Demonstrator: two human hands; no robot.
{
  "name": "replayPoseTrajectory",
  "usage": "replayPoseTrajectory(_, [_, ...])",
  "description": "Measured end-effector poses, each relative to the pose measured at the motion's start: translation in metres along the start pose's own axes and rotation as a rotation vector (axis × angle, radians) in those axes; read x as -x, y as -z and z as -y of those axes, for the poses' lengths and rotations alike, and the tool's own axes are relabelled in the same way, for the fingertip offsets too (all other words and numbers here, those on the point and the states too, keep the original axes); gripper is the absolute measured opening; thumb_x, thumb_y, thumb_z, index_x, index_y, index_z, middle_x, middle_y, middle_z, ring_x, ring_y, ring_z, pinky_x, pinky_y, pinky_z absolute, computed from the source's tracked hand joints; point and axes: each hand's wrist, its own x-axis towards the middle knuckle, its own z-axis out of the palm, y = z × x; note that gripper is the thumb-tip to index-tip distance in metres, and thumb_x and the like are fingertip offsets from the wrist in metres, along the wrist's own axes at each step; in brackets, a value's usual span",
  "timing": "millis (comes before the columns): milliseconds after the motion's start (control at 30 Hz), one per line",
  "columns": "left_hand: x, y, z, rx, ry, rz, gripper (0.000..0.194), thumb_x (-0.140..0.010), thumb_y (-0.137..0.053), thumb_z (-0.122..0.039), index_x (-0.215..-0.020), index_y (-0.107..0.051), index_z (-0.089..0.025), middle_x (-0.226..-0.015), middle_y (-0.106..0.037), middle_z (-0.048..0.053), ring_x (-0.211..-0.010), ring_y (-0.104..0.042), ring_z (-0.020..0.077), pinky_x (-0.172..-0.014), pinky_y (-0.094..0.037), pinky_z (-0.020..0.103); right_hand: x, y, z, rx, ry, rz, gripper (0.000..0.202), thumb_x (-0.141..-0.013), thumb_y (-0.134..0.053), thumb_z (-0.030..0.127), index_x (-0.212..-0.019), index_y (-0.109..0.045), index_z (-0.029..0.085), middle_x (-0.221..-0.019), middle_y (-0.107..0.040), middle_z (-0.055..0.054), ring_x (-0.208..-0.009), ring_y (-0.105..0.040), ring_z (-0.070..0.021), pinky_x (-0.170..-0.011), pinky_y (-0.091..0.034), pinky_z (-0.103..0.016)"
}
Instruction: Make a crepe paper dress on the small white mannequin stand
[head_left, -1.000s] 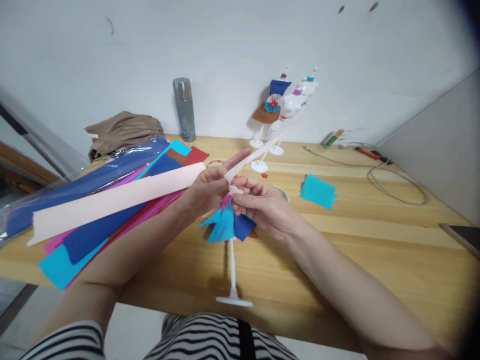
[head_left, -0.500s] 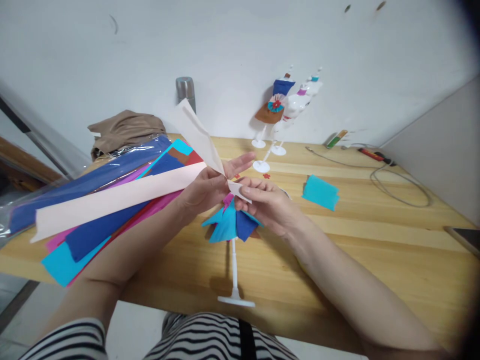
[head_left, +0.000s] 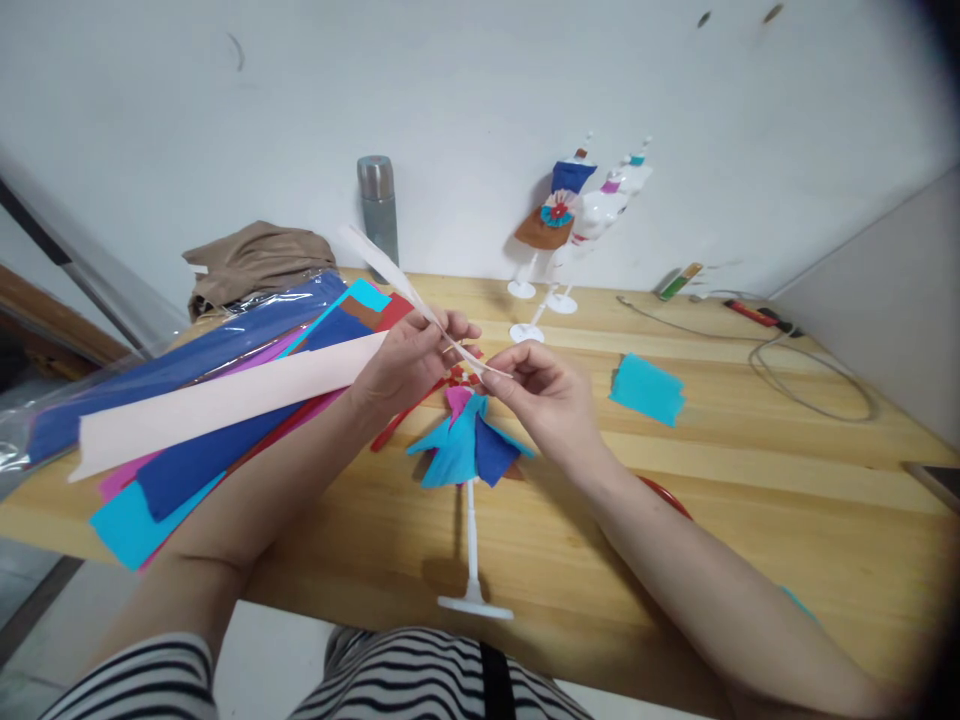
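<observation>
Between my hands stretches a pale pink strip of crepe paper (head_left: 386,268), now seen nearly edge-on. My left hand (head_left: 420,350) pinches it near its middle, and its long end rises to the upper left. My right hand (head_left: 544,395) grips the lower end between thumb and fingers. Just below stands a small mannequin (head_left: 471,530) on a white stand, wearing a skirt (head_left: 454,450) of turquoise and dark blue pieces with a bit of magenta. My hands hide part of its upper body. Small red pieces (head_left: 459,378) show behind my fingers.
Coloured crepe paper strips (head_left: 225,395) lie at the left beside a brown cloth (head_left: 259,265). A thermos (head_left: 379,215) and dressed mannequins (head_left: 555,225) stand by the wall. A turquoise piece (head_left: 647,388), a cable (head_left: 817,405) and a glue tube (head_left: 681,282) lie to the right.
The strip has turned from broad side to edge-on and looks narrower. My right hand has risen slightly and its fingers have curled; the left fingers have drawn in around the strip.
</observation>
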Motion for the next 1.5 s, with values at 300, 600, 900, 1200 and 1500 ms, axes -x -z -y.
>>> replayPoseTrajectory(300, [-0.011, 0.01, -0.005, -0.087, 0.026, -0.161, 0.029, -0.075, -0.089, -0.023, -0.076, -0.061, -0.016, -0.07, -0.069, -0.002, -0.066, -0.068, 0.0078, -0.047, -0.044, 0.011, -0.008, 0.012, -0.007, 0.112, -0.009, 0.156, 0.02, -0.075, -0.083, 0.043, -0.072, -0.074, 0.024, -0.074, -0.075, -0.004, -0.07, -0.069, -0.0215, -0.069, -0.057, -0.038])
replayPoseTrajectory(600, [0.011, -0.02, -0.001, -0.543, 0.267, -0.001, 0.025, -0.071, -0.086, -0.031, -0.071, -0.069, -0.013, -0.061, -0.071, 0.002, -0.053, -0.066, 0.0118, -0.05, -0.055, 0.02, -0.008, 0.023, 0.004, 0.123, 0.034, 0.119, 0.039, -0.073, -0.084, 0.052, -0.101, -0.078, 0.025, -0.098, -0.075, -0.006, -0.086, -0.07, -0.0236, -0.073, -0.057, -0.038])
replayPoseTrajectory(900, [0.019, -0.038, -0.006, -0.783, 0.299, 0.019, 0.007, -0.08, -0.068, -0.014, -0.075, -0.072, -0.014, -0.052, -0.066, -0.003, -0.046, -0.061, 0.0086, -0.046, -0.049, 0.017, -0.008, 0.015, 0.013, -0.096, -0.145, -0.03, 0.028, -0.064, -0.092, 0.045, -0.07, -0.074, 0.024, -0.057, -0.062, 0.002, -0.053, -0.052, -0.0131, -0.05, -0.044, -0.03])
replayPoseTrajectory(1200, [0.014, -0.035, -0.008, -0.815, 0.302, 0.039, 0.023, -0.081, -0.071, -0.021, -0.06, -0.065, -0.013, -0.047, -0.061, -0.001, -0.041, -0.052, 0.0059, -0.043, -0.042, 0.016, -0.011, 0.022, 0.013, -0.138, -0.191, 0.053, 0.033, -0.062, -0.093, 0.049, -0.075, -0.078, 0.022, -0.061, -0.07, -0.001, -0.055, -0.059, -0.0135, -0.052, -0.047, -0.028])
replayPoseTrajectory(1500, [0.014, -0.033, -0.011, -0.862, 0.296, 0.066, 0.026, -0.082, -0.068, -0.021, -0.058, -0.063, -0.014, -0.049, -0.063, 0.0, -0.04, -0.053, 0.0059, -0.043, -0.043, 0.015, -0.012, 0.024, 0.009, -0.009, -0.13, 0.024, 0.031, -0.066, -0.092, 0.044, -0.059, -0.072, 0.022, -0.052, -0.064, 0.0, -0.045, -0.052, -0.0111, -0.042, -0.04, -0.026])
